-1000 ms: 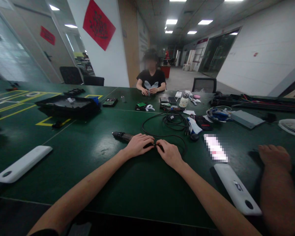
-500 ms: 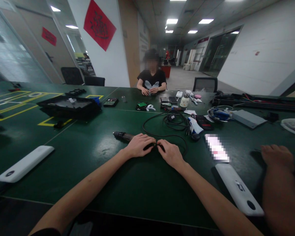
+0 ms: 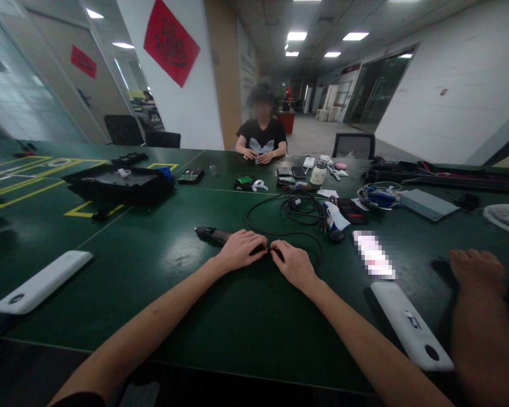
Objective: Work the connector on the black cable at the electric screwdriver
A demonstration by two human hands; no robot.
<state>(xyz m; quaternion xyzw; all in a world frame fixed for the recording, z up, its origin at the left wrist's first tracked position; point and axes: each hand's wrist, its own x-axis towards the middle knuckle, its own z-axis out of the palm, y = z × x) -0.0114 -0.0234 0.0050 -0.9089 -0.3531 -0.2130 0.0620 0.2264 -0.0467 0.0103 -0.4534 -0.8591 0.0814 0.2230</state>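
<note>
An electric screwdriver (image 3: 212, 234) lies on the green table, its bit end pointing left. My left hand (image 3: 242, 249) is closed around its rear part, hiding the back end. Close beside it, my right hand (image 3: 294, 263) is closed with thumb and fingertips together at the left hand's fingertips. A dark piece, apparently the end of a cable, shows a little in the right fingers; most of it is hidden. The black cable (image 3: 294, 210) lies looped on the table just beyond both hands.
White bar-shaped devices (image 3: 46, 282) flank my arms, the right one (image 3: 411, 322) near another person's arm (image 3: 483, 311). A pixelated bright screen (image 3: 374, 254) lies beyond it. A black tray (image 3: 119, 183) stands far left. Across the table sits a person (image 3: 262, 138) among small parts and a bottle (image 3: 318, 173).
My left thumb has shifted slightly toward its fingers, narrowing the gap at the screwdriver's rear end. Both hands otherwise stay in place, and the screwdriver has not moved.
</note>
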